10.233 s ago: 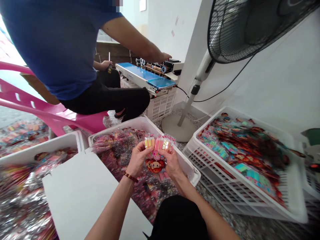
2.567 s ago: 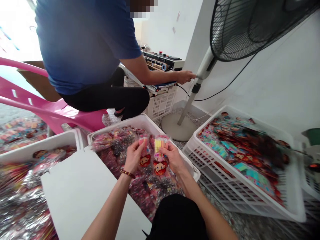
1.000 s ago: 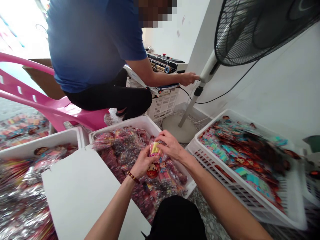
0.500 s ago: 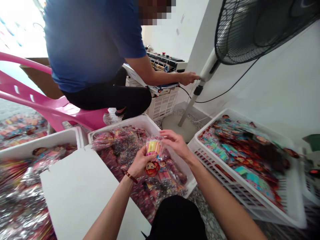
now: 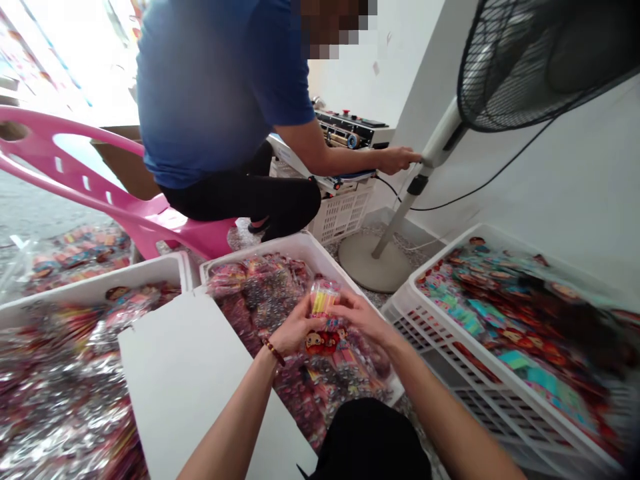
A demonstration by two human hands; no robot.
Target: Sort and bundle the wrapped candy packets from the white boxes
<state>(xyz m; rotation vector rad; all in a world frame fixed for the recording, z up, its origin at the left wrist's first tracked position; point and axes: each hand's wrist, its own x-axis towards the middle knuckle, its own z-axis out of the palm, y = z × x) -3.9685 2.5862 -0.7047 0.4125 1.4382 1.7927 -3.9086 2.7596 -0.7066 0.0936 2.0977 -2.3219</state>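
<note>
My left hand and my right hand both grip a small clear packet with coloured sticks at the top and a red cartoon figure at the bottom. I hold it just above a white crate heaped with more such packets. A beaded bracelet sits on my left wrist. The fingers of both hands are curled round the packet's sides.
A white board lies over the crate on the left. A white slatted crate of packets stands at the right. A person in a blue shirt sits on a pink chair and touches a fan pole beside a sealing machine.
My right hand has come back down onto the packet, so both hands now grip it. The view has shifted, moving everything a little to the right.
</note>
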